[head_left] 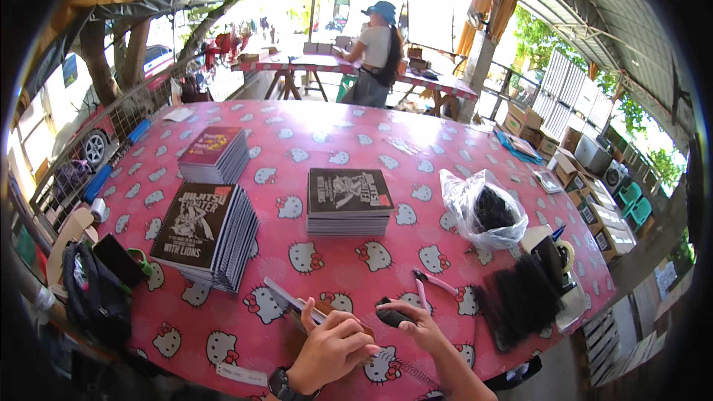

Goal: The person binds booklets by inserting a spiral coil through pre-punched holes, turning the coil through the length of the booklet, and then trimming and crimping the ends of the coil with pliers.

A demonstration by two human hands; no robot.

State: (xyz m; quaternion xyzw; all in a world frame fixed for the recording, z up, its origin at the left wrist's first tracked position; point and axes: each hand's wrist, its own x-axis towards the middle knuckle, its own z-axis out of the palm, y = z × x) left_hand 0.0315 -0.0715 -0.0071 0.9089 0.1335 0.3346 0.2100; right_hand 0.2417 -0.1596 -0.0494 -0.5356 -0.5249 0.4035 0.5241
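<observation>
At the near edge of the table, my left hand (332, 345), with a dark watch on the wrist, is closed around a thin book (281, 298) seen nearly edge-on. White page edges and some brown show; most of it is hidden by the hand. To its right, my right hand (422, 324) has its fingers closed on a small rounded black object (391, 314) whose kind I cannot make out. A loose spiral binding coil (417, 374) lies below my right hand. Pliers with pink handles (434, 284) lie just beyond it.
Stacks of spiral-bound notebooks (194, 230) (349, 204) (213, 154) stand left and centre. On the right are a bundle of black coils (516, 303) and a clear plastic bag (484, 209). A phone (119, 260) and black pouch (93, 293) lie left. A person (377, 52) stands beyond the table.
</observation>
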